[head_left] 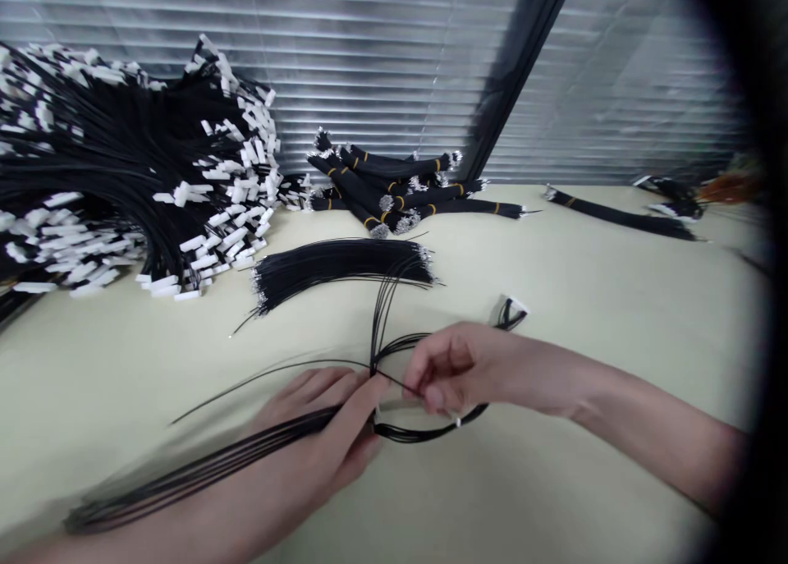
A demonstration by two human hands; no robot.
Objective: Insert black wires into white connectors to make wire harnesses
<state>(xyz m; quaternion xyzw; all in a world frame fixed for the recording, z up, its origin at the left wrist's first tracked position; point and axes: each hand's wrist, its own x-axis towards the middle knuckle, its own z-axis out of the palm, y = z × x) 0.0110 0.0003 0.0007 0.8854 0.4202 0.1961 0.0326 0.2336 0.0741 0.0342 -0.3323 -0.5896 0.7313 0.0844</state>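
My left hand (326, 433) lies low on the pale table (554, 482), fingers closed over a bunch of thin black wires (203, 470) that trails off to the lower left. My right hand (452, 367) meets it from the right, thumb and fingers pinching a single black wire (394, 381) beside a small white connector (389, 401) held between both hands. Several loose wires (380, 318) rise from the pinch toward the far side. A loop of black wire (424, 431) curls under my right hand.
A fanned bundle of cut black wires (338, 268) lies just beyond my hands. A large heap of wires with white connectors (123, 178) fills the left. Banded black bundles (394, 190) sit at the back by the window blinds (369, 55), one more bundle (621, 215) at right.
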